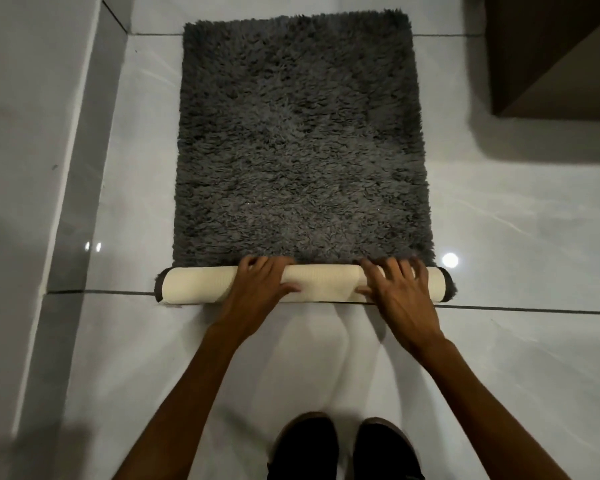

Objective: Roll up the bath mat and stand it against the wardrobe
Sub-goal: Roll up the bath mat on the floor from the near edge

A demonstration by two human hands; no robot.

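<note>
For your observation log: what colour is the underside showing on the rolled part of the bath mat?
Cream, on the rolled part; head view.

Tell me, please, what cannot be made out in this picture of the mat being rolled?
Head view only:
- Wardrobe: cut off by the top and right edges.
- Bath mat roll's inside: hidden by its cream backing.
- Left hand and right hand: palms hidden underneath.
- Shoes: cut off below.

A room in a home is indicated. A glossy floor (499, 220) of large pale grey tiles is seen, on which a shaggy grey bath mat (302, 140) is laid. A brown wooden wardrobe (551, 53) is seen at upper right, and a pale wall (25, 116) at left.
</note>
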